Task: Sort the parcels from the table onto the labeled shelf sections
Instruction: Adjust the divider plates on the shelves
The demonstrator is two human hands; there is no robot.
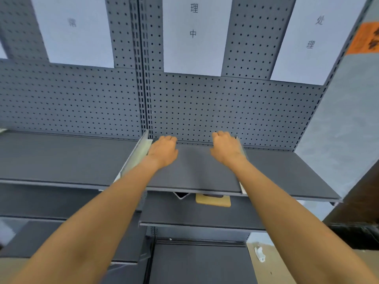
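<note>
My left hand point(164, 150) and my right hand point(225, 148) reach to the back of the dark grey shelf point(194, 171), in the section between two pale dividers. Both hands show their backs, with the fingers curled down against the shelf near the pegboard. Nothing shows inside either hand. The left divider point(137, 154) stands beside my left wrist, and the right divider point(241, 144) touches the outer side of my right hand. Above this section hangs a white label sheet point(192, 33). A tan parcel point(213, 200) lies on the lower shelf, half hidden under the shelf's front edge.
More label sheets hang at the left point(71, 27) and right point(307, 37) of the pegboard. A dark, white-edged item point(181, 195) peeks out beside the tan parcel. An orange sign point(365, 37) is on the grey wall at right. A crumpled scrap point(259, 254) lies on the floor.
</note>
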